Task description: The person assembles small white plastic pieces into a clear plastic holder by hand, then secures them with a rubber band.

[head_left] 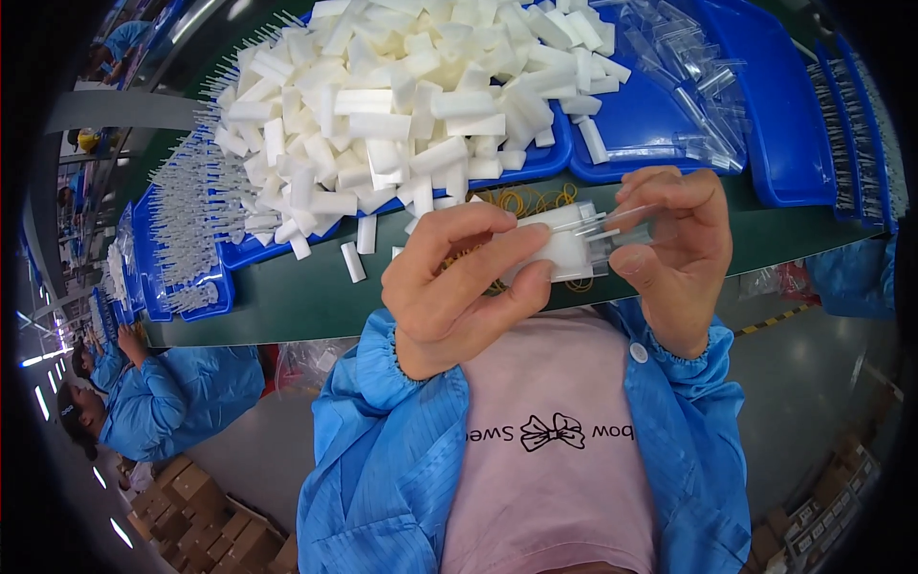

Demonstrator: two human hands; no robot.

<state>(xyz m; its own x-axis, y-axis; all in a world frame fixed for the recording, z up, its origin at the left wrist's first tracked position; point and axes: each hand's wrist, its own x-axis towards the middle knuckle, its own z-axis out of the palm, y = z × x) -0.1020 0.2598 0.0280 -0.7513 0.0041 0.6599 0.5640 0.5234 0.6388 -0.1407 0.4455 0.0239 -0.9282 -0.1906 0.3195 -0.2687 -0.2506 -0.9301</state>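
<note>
In front of my chest my left hand (469, 282) pinches a white foam block (566, 251) between thumb and fingers. On the right, my right hand (684, 253) grips a clear plastic sleeve (604, 251) by its far end, thumb below and fingers above. Block and sleeve meet between the two hands; part of the white block shows at the sleeve's mouth. Thin white stems seem to run along the clear piece, though how they are fixed I cannot tell. Yellow rubber bands (535, 199) lie on the green table (287, 311) behind my hands.
Heaped foam blocks (411, 105) spill over a blue tray. Clear plastic pieces (693, 96) lie in another blue tray (631, 170). Racks of thin white-stemmed parts (196, 230) stand at left, dark-bristled rows (841, 134) at far right. A co-worker (172, 402) works at the left.
</note>
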